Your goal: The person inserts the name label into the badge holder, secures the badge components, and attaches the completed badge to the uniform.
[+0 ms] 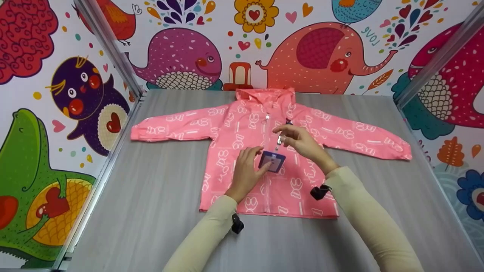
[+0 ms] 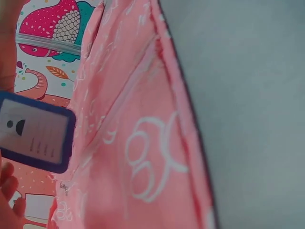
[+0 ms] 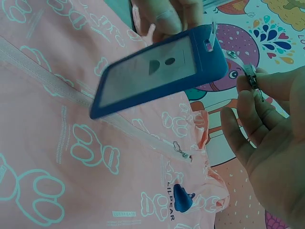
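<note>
A blue-framed ID badge holder (image 1: pixel 279 161) with a card inside hangs tilted above the front of a pink jacket (image 1: pixel 297 185). My left hand (image 1: pixel 245 170) holds the badge holder, its thumb across the front; in the right wrist view the fingers (image 3: pixel 167 21) grip its edge. With thumb and fingers my right hand (image 1: pixel 303 142) pinches the small metal clip (image 3: pixel 251 78). A short clear strap (image 3: pixel 232 55) joins clip and badge holder. The jacket lies spread face up, its sleeves stretched out sideways and its zipper (image 3: pixel 52 76) done up.
The jacket lies on a grey wood-grain table (image 1: pixel 159 189). Around the table stand panels printed with cartoon animals, such as an elephant (image 1: pixel 287 56). Metal posts (image 1: pixel 113 49) edge the corners. A small blue bear motif (image 3: pixel 182 198) with lettering marks the jacket's chest.
</note>
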Demonstrator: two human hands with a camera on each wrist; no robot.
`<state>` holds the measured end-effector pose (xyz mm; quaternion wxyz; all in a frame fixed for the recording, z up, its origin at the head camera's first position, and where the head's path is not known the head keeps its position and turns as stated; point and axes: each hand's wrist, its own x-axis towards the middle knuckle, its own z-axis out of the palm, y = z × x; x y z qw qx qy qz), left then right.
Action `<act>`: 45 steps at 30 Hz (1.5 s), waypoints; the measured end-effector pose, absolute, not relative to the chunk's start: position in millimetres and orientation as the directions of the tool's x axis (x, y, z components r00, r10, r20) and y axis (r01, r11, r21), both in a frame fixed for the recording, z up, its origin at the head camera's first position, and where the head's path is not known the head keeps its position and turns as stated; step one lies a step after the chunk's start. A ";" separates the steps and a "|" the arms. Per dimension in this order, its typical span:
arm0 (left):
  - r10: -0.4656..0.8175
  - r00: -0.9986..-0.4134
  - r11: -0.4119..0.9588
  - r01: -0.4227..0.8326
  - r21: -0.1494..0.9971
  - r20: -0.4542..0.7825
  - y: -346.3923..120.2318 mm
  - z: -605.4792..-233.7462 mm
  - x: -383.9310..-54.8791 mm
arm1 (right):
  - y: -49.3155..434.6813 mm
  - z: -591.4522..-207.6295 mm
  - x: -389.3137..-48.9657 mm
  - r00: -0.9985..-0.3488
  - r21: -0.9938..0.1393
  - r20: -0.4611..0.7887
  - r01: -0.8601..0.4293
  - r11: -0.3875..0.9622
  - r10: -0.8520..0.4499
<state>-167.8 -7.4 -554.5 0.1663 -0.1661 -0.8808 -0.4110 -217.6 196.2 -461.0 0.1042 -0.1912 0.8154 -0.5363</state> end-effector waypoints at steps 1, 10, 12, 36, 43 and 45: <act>0.164 -0.879 0.597 0.450 0.664 0.448 -8.0 -553.1 -169.0 | 195.2 -457.4 -215.0 -0.904 -0.912 0.034 -0.203 0.357 -0.426; 0.250 -0.836 0.567 0.536 0.626 0.489 -10.4 -543.4 -175.5 | 189.6 -448.9 -208.1 -0.900 -0.901 0.034 -0.217 0.377 -0.435; 0.254 -0.831 0.563 0.543 0.623 0.495 -10.4 -542.7 -176.5 | 188.6 -449.3 -208.1 -0.899 -0.900 0.035 -0.218 0.377 -0.436; 0.225 -0.807 0.497 0.577 0.648 0.546 -8.1 -534.6 -184.1 | 187.9 -475.4 -220.6 -0.920 -0.929 0.116 -0.234 0.288 -0.374; 0.216 -0.825 0.474 0.556 0.683 0.522 -7.7 -533.5 -183.6 | 185.9 -472.5 -218.9 -0.920 -0.933 0.122 -0.233 0.273 -0.371; 0.211 -0.827 0.465 0.553 0.691 0.521 -7.6 -533.0 -183.7 | 185.5 -471.9 -218.3 -0.922 -0.935 0.118 -0.229 0.271 -0.370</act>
